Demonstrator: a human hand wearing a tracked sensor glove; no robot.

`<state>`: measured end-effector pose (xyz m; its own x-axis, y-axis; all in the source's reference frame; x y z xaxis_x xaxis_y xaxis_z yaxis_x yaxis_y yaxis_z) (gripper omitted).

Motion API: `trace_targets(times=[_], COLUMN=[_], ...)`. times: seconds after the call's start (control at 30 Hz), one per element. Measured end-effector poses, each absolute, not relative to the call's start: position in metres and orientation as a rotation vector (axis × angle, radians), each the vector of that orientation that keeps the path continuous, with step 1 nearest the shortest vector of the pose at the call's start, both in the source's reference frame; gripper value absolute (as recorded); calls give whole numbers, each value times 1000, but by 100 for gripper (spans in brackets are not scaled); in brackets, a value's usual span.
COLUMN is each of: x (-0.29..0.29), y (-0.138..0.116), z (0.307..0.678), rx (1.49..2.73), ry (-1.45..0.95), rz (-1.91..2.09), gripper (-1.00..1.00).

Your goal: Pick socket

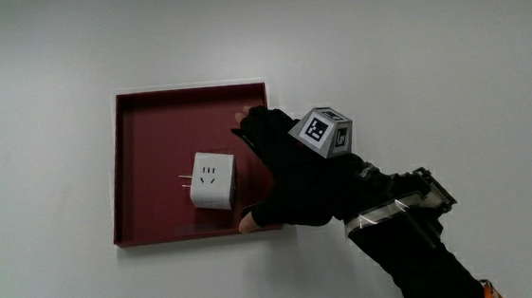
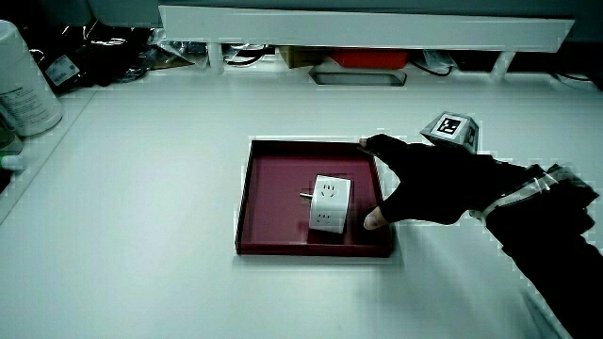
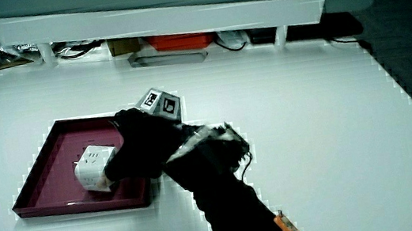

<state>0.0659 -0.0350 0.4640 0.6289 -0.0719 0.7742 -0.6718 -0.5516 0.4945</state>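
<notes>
While the hand (image 1: 292, 180) hovers beside the socket (image 1: 213, 180) in the red tray (image 1: 141, 130), fingers spread and holding nothing, it should close squarely across the block's sides

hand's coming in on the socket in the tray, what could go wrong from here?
1. The white cube-shaped socket lies loose in the shallow dark red square tray with the black-gloved hand spread open beside it, not yet gripping. A push from one side alone might slide it away across the tray floor.
2. The hand reaches in over the tray's rim, so the fingers may catch the rim and shift the tray.
3. Its metal prongs stick out sideways and might snag on lifting.
</notes>
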Motion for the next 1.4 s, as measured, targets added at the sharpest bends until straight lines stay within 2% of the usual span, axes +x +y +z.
trace_targets(times=[0.37,0.67,0.7,1.0,1.17,1.4], x=[50,38,38,35,37,37], y=[-33,-30,-30,-28,-27,-27], z=[494,495,505,509,505,505], rx=[1981,1958,1974,1993,2052,2063], ry=[-544,-548,-532,-526,-531,-520], rz=[900,917,897,924,986,1017], gripper=[0,0,0,0,28,67])
